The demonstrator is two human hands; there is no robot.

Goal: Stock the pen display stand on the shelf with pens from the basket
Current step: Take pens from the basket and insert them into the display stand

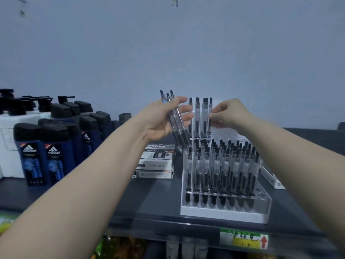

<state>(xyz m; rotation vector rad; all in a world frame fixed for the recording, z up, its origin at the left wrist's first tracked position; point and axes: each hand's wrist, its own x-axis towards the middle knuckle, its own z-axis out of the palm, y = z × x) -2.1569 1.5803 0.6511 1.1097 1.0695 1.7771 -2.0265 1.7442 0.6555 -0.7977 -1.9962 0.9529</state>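
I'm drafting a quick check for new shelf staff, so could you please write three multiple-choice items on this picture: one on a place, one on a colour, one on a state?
1. Where do the blue bottles stand from the pen stand? A) left of it B) right of it C) on top of it
2. The arrow on the shelf label is: A) green B) red C) black
3. The right hand: A) hangs idle B) holds a box C) pinches a pen in the stand's top row
Key: 1 A, they crowd the space to its left; 2 B, it shows red beside yellow; 3 C, fingertips close on the barrel.
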